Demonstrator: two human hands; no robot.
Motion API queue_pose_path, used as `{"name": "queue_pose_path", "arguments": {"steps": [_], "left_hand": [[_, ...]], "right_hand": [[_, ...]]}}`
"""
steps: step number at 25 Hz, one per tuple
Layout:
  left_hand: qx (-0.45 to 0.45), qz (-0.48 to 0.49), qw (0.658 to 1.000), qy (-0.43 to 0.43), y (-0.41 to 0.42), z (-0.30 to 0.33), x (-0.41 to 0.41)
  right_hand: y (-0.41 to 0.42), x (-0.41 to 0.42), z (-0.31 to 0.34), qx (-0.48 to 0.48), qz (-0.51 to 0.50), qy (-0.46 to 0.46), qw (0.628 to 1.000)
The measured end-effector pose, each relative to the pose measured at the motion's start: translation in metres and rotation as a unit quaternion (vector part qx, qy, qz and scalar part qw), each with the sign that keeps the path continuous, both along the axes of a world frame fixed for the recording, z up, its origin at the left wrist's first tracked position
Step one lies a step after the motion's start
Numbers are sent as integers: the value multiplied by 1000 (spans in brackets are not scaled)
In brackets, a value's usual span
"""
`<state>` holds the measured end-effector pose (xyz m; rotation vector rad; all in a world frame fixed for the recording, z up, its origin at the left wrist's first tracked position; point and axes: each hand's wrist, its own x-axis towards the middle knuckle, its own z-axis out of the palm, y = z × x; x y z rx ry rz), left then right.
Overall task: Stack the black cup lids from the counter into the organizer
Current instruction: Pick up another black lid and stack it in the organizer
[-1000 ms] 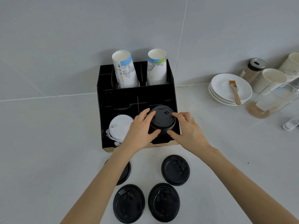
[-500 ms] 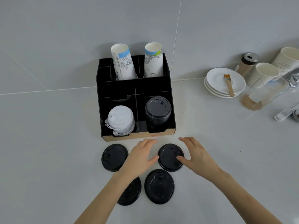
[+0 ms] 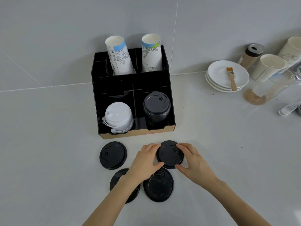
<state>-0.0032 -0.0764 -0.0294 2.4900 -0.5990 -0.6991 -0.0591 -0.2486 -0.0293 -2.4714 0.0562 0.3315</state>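
Observation:
Several black cup lids lie on the counter in front of the black organizer (image 3: 114, 84). Both hands grip one black lid (image 3: 169, 154) by its rim: my left hand (image 3: 145, 162) on its left side, my right hand (image 3: 193, 162) on its right. Another lid (image 3: 112, 155) lies to the left, a third (image 3: 158, 187) sits just below my hands, and one more (image 3: 118, 178) is partly hidden under my left wrist. A stack of black lids (image 3: 156, 108) fills the organizer's front right compartment.
White lids (image 3: 118, 117) fill the organizer's front left compartment; two paper cup stacks (image 3: 119, 56) stand in its back. At the right are stacked white plates (image 3: 218, 74) with a brush (image 3: 231, 78), a glass jar (image 3: 267, 87), paper cups (image 3: 268, 66) and a shaker (image 3: 250, 54).
Both hands left the stack in the organizer's front right compartment, came down to the counter and closed on the rim of the lid nearest the organizer.

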Motion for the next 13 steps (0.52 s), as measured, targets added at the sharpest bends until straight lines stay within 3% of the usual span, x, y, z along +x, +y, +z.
{"name": "queue_pose_path", "arguments": {"steps": [7,13], "left_hand": [[-48,24,999,7,8,5,-2],[-128,47,989,-51,18,35,7]], "right_hand": [[4,1,10,27,7,-44,999],[4,12,39,48,18,-96,994]]}}
